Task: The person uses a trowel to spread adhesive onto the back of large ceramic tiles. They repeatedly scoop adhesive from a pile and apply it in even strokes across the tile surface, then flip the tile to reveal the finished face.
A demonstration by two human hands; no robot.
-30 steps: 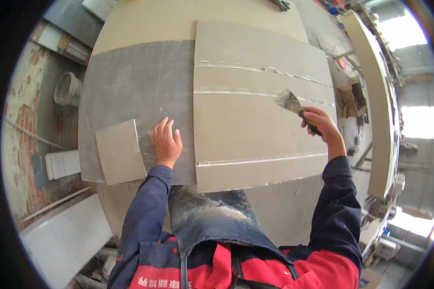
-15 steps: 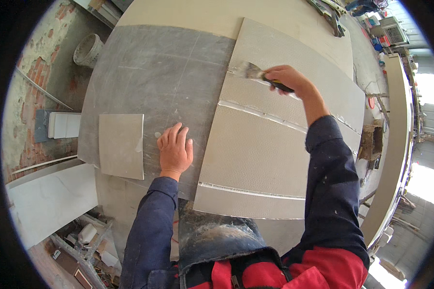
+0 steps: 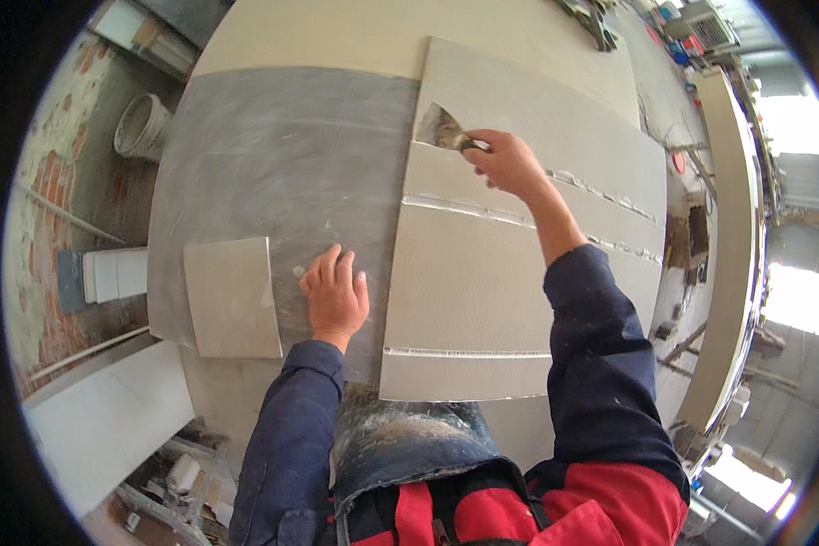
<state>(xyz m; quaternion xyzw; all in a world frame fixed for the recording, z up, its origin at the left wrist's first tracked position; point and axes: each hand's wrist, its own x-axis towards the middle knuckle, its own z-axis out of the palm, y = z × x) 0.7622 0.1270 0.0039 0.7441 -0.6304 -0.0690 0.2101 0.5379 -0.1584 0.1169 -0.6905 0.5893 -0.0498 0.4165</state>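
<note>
My right hand (image 3: 508,164) is wrapped round the handle of a putty knife (image 3: 448,130). Its broad metal blade rests at the far left part of a large beige slab (image 3: 482,300). Lines of white paste (image 3: 469,209) run across that slab, some smooth, some lumpy toward the right. My left hand (image 3: 336,298) lies palm down on the grey board (image 3: 282,155), fingers spread, holding nothing. Left of it sits a small beige tile (image 3: 233,298), apart from the fingers.
A dirty white bucket (image 3: 142,126) stands at the far left by a brick wall. White marbled slabs (image 3: 109,419) lean at the lower left. Along the right runs a long pale panel (image 3: 728,246). A dark clamp-like tool (image 3: 594,23) lies at the back.
My right hand has moved left with the putty knife, whose blade now points toward the slab's far left edge. My left hand stays on the grey board. The whole view has shifted slightly.
</note>
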